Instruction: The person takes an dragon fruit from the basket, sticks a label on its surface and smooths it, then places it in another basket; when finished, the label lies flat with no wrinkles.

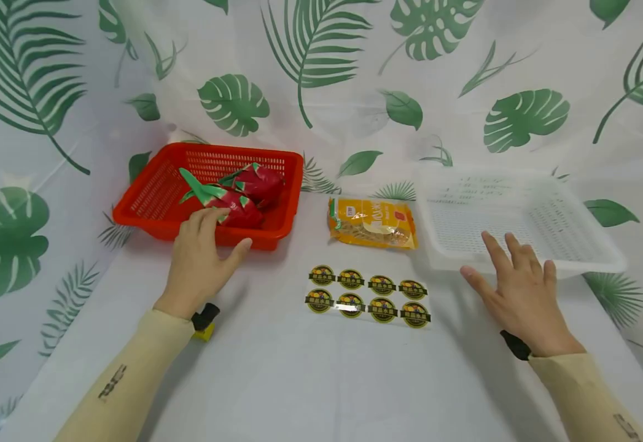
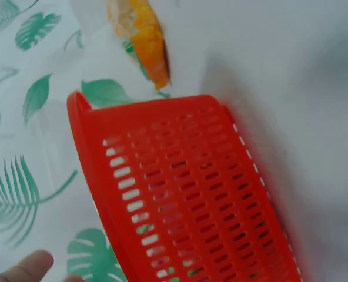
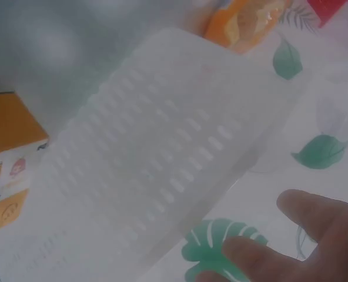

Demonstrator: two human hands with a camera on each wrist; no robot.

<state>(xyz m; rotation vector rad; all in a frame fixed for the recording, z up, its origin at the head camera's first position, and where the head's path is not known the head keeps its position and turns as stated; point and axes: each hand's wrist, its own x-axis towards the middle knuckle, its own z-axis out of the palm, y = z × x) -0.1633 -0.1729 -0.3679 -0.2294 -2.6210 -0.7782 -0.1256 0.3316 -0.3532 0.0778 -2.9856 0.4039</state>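
In the head view, my left hand hovers with spread fingers over the near rim of a red plastic basket. Two dragon fruits lie inside; the front dragon fruit is beside my fingertips, and whether they touch it I cannot tell. Behind it is the other dragon fruit. My right hand, fingers apart and holding nothing, is over the near rim of a white perforated basket. The left wrist view shows the red basket's slotted side, fingertips at lower left.
Between the baskets lies an orange printed food bag. Nearer, a clear sheet of round black-and-gold stickers is flat on the white table. A leaf-patterned sheet hangs behind. The right wrist view has an orange-and-white printed object at left.
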